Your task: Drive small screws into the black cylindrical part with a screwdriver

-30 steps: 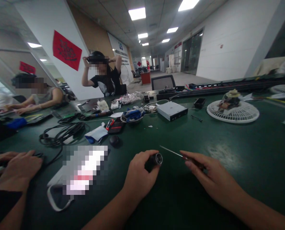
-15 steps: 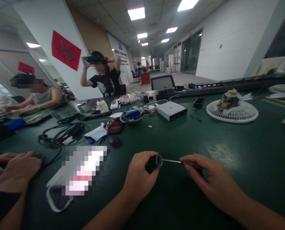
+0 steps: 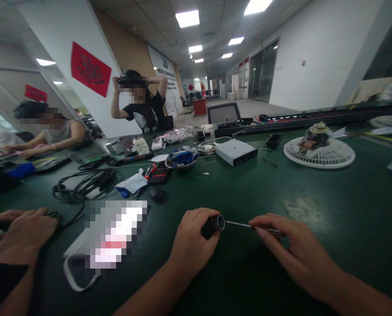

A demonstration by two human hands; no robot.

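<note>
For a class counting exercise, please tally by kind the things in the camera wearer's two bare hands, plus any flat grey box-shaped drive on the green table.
Short black cylinder, left hand: 1
Slim silver metal-shafted tool, right hand: 1
Flat grey box-shaped drive: 1
Total: 3

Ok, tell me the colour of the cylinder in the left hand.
The cylinder looks black, with a greyish rim; head view shows it best.
</note>
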